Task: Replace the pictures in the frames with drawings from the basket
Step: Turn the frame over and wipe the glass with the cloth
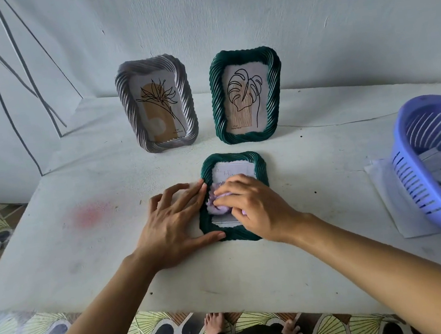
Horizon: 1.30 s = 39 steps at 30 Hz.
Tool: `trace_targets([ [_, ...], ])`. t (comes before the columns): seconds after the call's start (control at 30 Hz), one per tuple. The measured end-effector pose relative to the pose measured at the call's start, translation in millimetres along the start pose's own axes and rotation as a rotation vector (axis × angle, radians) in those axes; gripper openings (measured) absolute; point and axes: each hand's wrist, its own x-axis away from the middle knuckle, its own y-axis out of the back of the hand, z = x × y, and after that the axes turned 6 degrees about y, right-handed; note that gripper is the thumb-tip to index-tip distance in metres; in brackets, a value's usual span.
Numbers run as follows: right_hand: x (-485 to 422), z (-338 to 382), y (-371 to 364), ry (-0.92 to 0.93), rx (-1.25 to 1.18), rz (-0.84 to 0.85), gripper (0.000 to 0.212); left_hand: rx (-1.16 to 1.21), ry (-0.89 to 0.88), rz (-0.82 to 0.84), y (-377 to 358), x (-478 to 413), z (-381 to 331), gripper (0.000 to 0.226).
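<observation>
A dark green frame (260,165) lies flat on the white table, with a pale sheet showing in its opening. My right hand (255,207) holds a crumpled lilac cloth (217,204) pressed on the frame's glass. My left hand (174,222) lies flat beside the frame, fingers straight against its left edge and thumb at its lower corner. Two more frames stand upright at the back: a grey one (156,105) with a flower drawing and a green one (248,95) with a leaf drawing. A purple basket (414,168) at the right holds papers.
The white table (85,252) ends at a near edge above a patterned floor, where bare feet (215,324) show. A white sheet (386,188) lies under the basket. The wall runs close behind the standing frames.
</observation>
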Motion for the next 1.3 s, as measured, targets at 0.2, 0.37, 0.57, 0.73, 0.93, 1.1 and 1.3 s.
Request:
trace_targets([
  [0.2,14,7,10,0.112,-0.069,0.065,0.037,0.008,0.0,0.005,0,0,1,0.098],
  [0.37,29,-9,22,0.135,-0.067,0.05,0.028,0.029,0.0,0.017,2,1,2,0.098],
  [0.57,33,-38,35,0.042,0.09,-0.031,0.029,0.059,0.01,0.03,2,1,3,0.098],
  [0.73,11,-46,24,-0.103,0.236,-0.117,0.04,0.077,0.006,0.019,2,-1,3,0.097],
  [0.93,-13,-13,6,-0.174,0.199,-0.167,0.038,0.064,0.004,0.009,2,0,2,0.097],
  [1.1,-6,7,-3,-0.079,0.009,-0.09,0.037,0.059,0.008,-0.001,2,0,2,0.098],
  [1.3,31,-6,16,0.058,-0.138,-0.025,0.029,0.062,0.013,0.012,2,-1,3,0.098],
])
